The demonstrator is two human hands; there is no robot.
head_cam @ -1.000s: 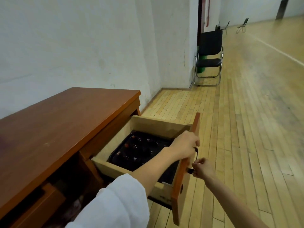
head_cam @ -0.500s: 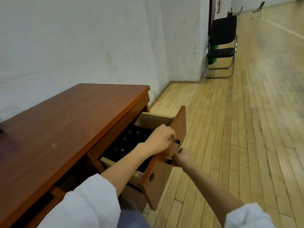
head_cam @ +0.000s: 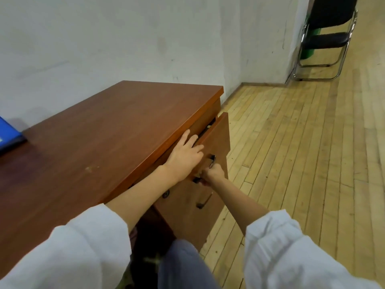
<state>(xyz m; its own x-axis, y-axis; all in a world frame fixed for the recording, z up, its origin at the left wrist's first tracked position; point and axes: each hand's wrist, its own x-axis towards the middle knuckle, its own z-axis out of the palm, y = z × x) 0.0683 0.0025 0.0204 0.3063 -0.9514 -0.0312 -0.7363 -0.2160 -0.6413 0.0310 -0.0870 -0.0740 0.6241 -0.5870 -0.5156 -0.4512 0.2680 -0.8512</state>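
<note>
Drawer [head_cam: 218, 138]: pushed nearly shut since prev. frame, narrow gap under table [head_cam: 104, 142] top. L hand [head_cam: 184, 156]: fingers straight, flat on drawer's upper edge. R hand [head_cam: 212, 175]: curled round handle [head_cam: 211, 160].

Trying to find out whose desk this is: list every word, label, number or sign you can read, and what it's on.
None can be read.
Folder on the desk: a pale patch at the picture's edge, cut off and too blurred to tell whether it is text.
Drawer, handle, lock: no lettering shows.
</note>
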